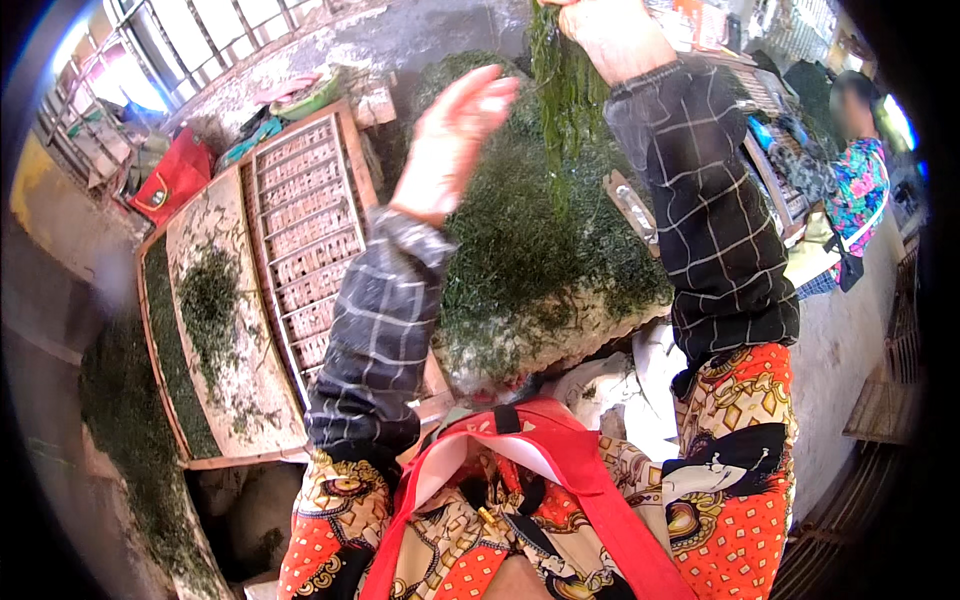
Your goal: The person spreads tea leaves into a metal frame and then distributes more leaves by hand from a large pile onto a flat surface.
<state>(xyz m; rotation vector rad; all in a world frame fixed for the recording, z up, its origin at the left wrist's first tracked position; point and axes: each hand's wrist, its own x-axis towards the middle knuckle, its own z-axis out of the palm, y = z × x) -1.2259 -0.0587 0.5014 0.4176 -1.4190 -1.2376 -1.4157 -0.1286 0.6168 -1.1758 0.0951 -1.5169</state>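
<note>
At the top of the view my right hand (611,34) grips a bunch of long, wet-looking green plant strands (562,97), which hang down from it. My left hand (459,139) is raised to the left of the strands, apart from them, fingers stretched out and holding nothing; motion blurs it slightly. Below both hands spreads a large heap of finely shredded dark green plant matter (510,255) on a pale work surface (517,330). A small wooden piece with a metal fitting (634,210) lies on the heap's right side, beside my right sleeve.
Left of the heap stands a wooden-framed rack with metal bars (307,232), next to a board (259,375) strewn with green shreds. Behind these sit a red bag (176,176) and a green basin (307,101). A person (855,180) works at the right.
</note>
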